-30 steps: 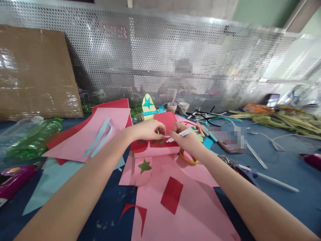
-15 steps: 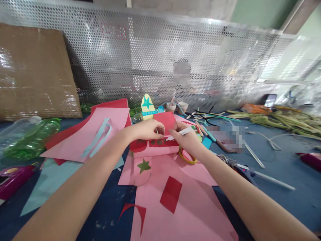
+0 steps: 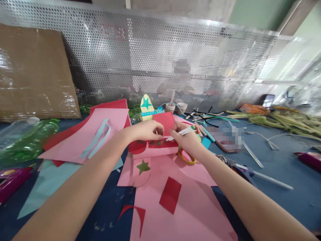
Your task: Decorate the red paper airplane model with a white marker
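Note:
A white marker pen with a green end [image 3: 184,131] lies slanted in my right hand [image 3: 187,139], which is closed round it. Its tip points down-left at the red paper [image 3: 164,121]. My left hand [image 3: 150,130] bends its fingers over the same red paper, thumb and fingertips close together at its lower edge. Under both hands is a rolled pink piece [image 3: 155,151] with a red band carrying dark round marks. A yellow-handled pair of scissors [image 3: 187,159] is partly hidden beside my right wrist. Below lie a green star [image 3: 143,166] and a red rectangle [image 3: 170,195].
Pink sheets [image 3: 105,134] and a green plastic bottle [image 3: 32,137] are at the left. Behind stands a yellow paper piece with a blue star [image 3: 146,103]. At the right are a phone [image 3: 227,142], a glue gun [image 3: 240,172] and dried husks [image 3: 288,122].
The view shifts slightly. The marker pen tilts a little in my right hand, its green end showing more. My left hand stays in place on the red paper.

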A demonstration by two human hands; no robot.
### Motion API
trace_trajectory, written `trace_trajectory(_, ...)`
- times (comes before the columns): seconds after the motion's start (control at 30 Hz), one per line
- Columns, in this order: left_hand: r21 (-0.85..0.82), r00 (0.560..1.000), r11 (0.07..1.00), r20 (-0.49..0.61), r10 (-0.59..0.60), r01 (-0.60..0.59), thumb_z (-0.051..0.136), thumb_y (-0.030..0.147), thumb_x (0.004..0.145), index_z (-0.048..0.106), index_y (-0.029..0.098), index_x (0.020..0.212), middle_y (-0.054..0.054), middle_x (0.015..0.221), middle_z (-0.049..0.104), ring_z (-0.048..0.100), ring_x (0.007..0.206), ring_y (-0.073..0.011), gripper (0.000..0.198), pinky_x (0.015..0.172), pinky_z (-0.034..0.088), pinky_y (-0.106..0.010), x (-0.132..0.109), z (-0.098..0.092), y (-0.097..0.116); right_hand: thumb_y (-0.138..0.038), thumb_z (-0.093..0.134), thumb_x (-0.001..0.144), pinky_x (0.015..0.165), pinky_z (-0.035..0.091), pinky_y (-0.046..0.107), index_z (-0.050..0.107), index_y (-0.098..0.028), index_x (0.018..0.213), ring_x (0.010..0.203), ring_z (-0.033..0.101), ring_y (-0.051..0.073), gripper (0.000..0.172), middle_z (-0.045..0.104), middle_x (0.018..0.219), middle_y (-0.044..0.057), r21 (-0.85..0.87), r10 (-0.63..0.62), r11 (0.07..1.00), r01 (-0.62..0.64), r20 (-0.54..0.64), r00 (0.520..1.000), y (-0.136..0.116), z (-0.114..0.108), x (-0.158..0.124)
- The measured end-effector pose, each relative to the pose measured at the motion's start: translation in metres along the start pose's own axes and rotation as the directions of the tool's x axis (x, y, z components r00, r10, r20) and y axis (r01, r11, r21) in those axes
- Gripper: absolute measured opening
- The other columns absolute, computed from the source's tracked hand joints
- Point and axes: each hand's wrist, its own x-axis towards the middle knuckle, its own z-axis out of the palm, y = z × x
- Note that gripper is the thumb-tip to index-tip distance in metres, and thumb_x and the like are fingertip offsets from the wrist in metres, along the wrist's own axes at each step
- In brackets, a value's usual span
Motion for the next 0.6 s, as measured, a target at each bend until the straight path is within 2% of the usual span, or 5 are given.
trace_trajectory(0.17, -0.002, 1.000, 1.000, 0.001, -0.003, 0.003, 0.057, 0.035, 0.081, 0.064, 0.019, 0.086, -0.003, 0.086, 0.069, 0.061, 0.070, -0.0140, 0.019, 0.061, 0.041, -0.023, -0.0002, -0.0001, 0.0004, -0.026, 0.048, 0.069, 0.049, 0.026, 0.025, 0.036, -0.022, 0.056, 0.051, 0.035, 0.011, 0.018, 0.039, 0.053, -0.005, 0.009, -0.032, 0.999, 0.032, 0.001, 1.000, 0.0012, -0.0013, 0.0012)
trace_trajectory(0.6, 0.003, 1.000, 1.000, 0.000, -0.003, 0.003, 0.057, 0.037, 0.081, 0.064, 0.019, 0.087, -0.003, 0.084, 0.069, 0.061, 0.068, -0.0140, 0.020, 0.059, 0.041, -0.023, -0.0002, 0.0003, -0.0004, -0.027, 0.049, 0.069, 0.049, 0.027, 0.025, 0.036, -0.022, 0.056, 0.051, 0.036, 0.011, 0.019, 0.038, 0.052, -0.006, 0.016, -0.015, 1.000, 0.015, 0.019, 1.000, 0.0015, -0.0013, 0.0020)
